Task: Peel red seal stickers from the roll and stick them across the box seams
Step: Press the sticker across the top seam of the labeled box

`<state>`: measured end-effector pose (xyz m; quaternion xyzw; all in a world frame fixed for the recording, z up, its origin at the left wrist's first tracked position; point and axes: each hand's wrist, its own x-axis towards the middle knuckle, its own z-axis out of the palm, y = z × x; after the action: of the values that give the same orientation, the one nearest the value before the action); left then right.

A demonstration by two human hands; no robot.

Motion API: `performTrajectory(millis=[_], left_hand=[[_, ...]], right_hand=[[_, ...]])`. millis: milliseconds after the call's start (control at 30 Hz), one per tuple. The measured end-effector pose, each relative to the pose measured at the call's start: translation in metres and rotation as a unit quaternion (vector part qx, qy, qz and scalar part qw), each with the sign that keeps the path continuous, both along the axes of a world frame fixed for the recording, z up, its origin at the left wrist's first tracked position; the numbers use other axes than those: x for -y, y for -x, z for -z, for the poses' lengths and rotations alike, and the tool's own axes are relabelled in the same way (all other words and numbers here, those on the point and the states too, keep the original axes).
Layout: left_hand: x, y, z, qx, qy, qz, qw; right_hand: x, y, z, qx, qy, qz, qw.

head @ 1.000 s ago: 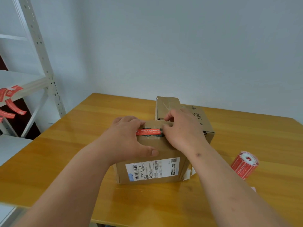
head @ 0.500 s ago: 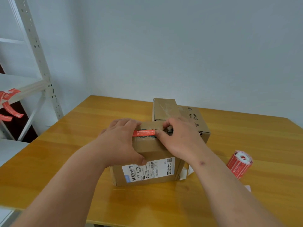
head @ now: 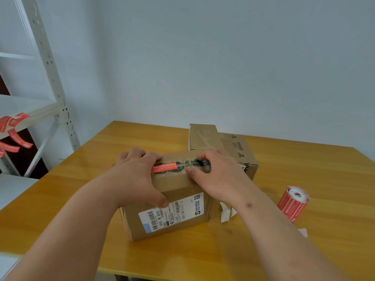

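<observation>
A brown cardboard box (head: 183, 186) with a white shipping label stands in the middle of the table. One red seal sticker (head: 164, 168) lies along its top seam, over green printed tape. My left hand (head: 134, 177) holds the box's top left, fingers over the sticker's left end and thumb on the front face. On the top, just right of the sticker, rests my right hand (head: 216, 176) with its thumb tip touching the cardboard. The red sticker roll (head: 293, 203) lies on the table to the right, apart from both hands.
A second cardboard box (head: 237, 151) stands right behind the first. White backing scraps (head: 225, 213) lie at the box's front right corner. A white metal shelf (head: 50, 78) at the left carries several red stickers (head: 14, 128). The wooden table (head: 304, 175) ends near me.
My right hand slid to the right along the seam, off the sticker's right end, so more green tape shows. The left hand stayed on the box.
</observation>
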<state>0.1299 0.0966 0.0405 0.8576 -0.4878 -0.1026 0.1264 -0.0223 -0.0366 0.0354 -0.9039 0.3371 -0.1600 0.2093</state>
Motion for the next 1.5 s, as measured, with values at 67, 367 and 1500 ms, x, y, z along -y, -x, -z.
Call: performTrajectory(millis=[67,367,1500], left_hand=[[-0.004,-0.001,-0.001,-0.008,-0.002,-0.013,1.000],[-0.028,-0.017,-0.004,-0.015,-0.015,-0.094,0.995],[0.099,-0.051,0.034,-0.002,0.208,-0.248,0.946]], right_hand=[[-0.002,-0.001,-0.001,0.001,-0.008,-0.018,1.000],[-0.017,-0.015,-0.001,-0.003,-0.026,-0.083,0.996],[0.064,-0.049,0.013,0.059,0.046,-0.042,0.996]])
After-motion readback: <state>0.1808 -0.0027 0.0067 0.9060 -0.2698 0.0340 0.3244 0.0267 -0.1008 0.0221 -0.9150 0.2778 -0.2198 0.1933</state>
